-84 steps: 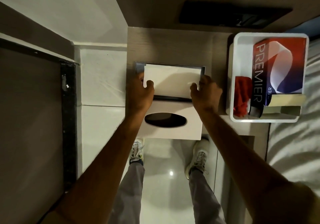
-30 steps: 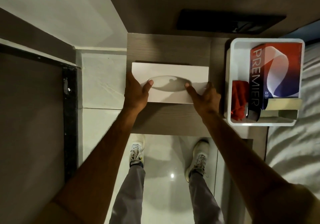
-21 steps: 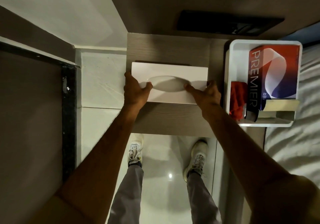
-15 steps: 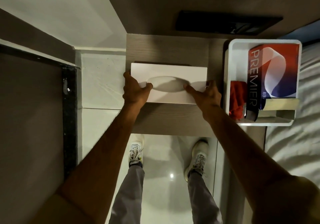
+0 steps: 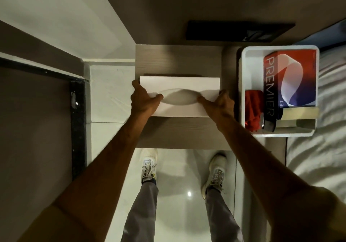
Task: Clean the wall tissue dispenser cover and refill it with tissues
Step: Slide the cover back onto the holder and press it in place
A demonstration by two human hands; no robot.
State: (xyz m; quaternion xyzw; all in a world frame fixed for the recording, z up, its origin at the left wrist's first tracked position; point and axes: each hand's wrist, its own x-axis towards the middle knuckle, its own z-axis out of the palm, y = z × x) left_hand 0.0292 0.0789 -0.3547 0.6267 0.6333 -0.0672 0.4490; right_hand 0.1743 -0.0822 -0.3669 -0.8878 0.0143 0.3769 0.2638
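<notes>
Both hands press on the white rectangular plastic dispenser cover (image 5: 179,85), shut flat against the grey wood-grain wall panel (image 5: 177,62) at the centre of the frame. The left hand (image 5: 143,99) grips its left edge with the thumb at the oval slot; the right hand (image 5: 221,101) grips the right edge likewise. Pale tissue shows through the slot, so the refill looks done and the cover seated. At right, the white plastic tray (image 5: 243,84) holds a red and blue PREMIER tissue box (image 5: 292,80) and a red cloth (image 5: 252,110). Only letting go and pulling a first sheet through seem left.

Matt white cover (image 5: 179,84), wood-grain panel (image 5: 177,60)
</notes>
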